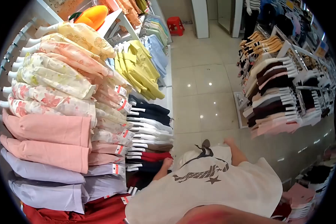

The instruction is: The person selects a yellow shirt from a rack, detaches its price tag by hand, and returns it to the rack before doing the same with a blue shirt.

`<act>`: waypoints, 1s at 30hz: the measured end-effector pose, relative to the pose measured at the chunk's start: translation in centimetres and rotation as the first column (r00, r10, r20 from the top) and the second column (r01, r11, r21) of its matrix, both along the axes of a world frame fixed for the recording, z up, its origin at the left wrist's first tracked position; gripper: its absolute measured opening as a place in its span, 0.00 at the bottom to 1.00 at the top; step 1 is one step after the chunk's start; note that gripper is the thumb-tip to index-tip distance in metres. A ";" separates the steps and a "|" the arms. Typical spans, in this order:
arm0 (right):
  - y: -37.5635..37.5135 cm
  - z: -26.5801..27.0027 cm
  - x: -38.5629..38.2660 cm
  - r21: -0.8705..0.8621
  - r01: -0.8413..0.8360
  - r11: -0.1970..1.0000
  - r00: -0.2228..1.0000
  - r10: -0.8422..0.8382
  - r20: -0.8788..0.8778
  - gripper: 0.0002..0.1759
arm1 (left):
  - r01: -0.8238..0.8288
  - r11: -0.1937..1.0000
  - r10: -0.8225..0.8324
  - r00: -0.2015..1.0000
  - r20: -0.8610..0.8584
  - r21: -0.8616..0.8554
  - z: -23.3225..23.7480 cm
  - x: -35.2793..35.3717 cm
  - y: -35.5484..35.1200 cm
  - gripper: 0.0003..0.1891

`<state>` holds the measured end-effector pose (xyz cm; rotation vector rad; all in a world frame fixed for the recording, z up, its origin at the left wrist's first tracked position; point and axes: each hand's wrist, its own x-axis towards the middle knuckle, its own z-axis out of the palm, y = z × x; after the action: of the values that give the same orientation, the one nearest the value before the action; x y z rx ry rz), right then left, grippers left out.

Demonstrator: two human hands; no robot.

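Note:
My left hand (167, 163) is at the ends of the folded-over clothes on the low rail, beside a red garment (151, 156) and a navy garment (147, 166). Its fingers look curled in, and what they grip, if anything, is too small to make out. My right hand (229, 141) hangs over the tiled floor, away from the racks, with its fingers loosely apart and nothing seen in it. White garments (149, 130) on white hangers lie just beyond my left hand.
Floral blouses (52, 99), pink garments (44, 130) and lilac garments (44, 179) hang at the left, several with price tags. Yellow shirts (136, 67) hang farther back. Across the tiled floor (205, 93), a clothes rack (276, 89) stands right. A red stool (175, 26) is at the back.

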<state>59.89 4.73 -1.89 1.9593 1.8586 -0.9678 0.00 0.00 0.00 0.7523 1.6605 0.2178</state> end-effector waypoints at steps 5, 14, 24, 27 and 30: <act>22.0 5.9 -0.6 0.070 0.290 0.954 0.852 -0.225 -0.473 0.20 | -0.109 0.990 0.095 0.985 -0.143 -0.090 2.6 2.9 7.3 0.09; 20.7 2.0 -1.8 0.053 0.361 0.931 0.855 -0.308 -0.417 0.19 | -0.211 0.977 0.208 0.976 -0.067 -0.032 0.3 9.5 11.4 0.07; 14.6 1.8 9.1 -0.278 0.475 0.835 0.860 -0.508 -0.056 0.17 | -0.449 0.889 0.449 0.893 -0.024 -0.095 -0.9 9.2 21.9 0.10; 18.9 4.5 11.4 -0.257 0.582 0.772 0.788 -0.613 -0.054 0.17 | -0.565 0.822 0.557 0.823 0.110 0.066 -3.1 10.8 31.5 0.11; 23.3 7.2 12.7 -0.219 0.644 0.733 0.739 -0.670 -0.070 0.16 | -0.672 0.696 0.585 0.735 0.343 0.253 -5.5 12.9 44.4 0.13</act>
<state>72.62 28.07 5.29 2.5356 1.0393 -1.4405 12.92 44.44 -5.48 0.3563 1.6074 1.1028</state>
